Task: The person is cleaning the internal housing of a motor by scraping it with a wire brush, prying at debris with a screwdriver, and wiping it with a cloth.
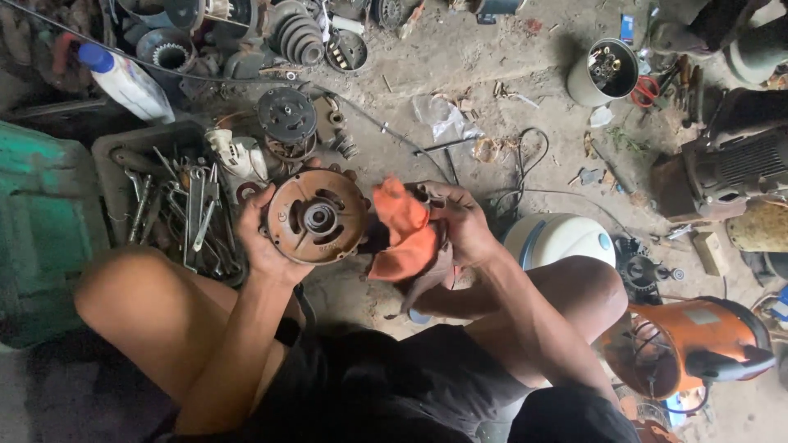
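Dusty concrete floor [460, 57] spreads under scattered motor parts. From the head view, the left hand [261, 238] cups the rusty round motor end cover [318, 216] by its rim, face up, above the knees; the right hand [461, 223] grips an orange rag [404, 232] against it. Beside the left knee, a dark tray [111, 156] holds wrenches [190, 212]. Farther off, a white bucket [584, 84] holds small fittings.

Rusty matt metal motor cover [318, 216], soft orange cloth [402, 231] (probably cotton)
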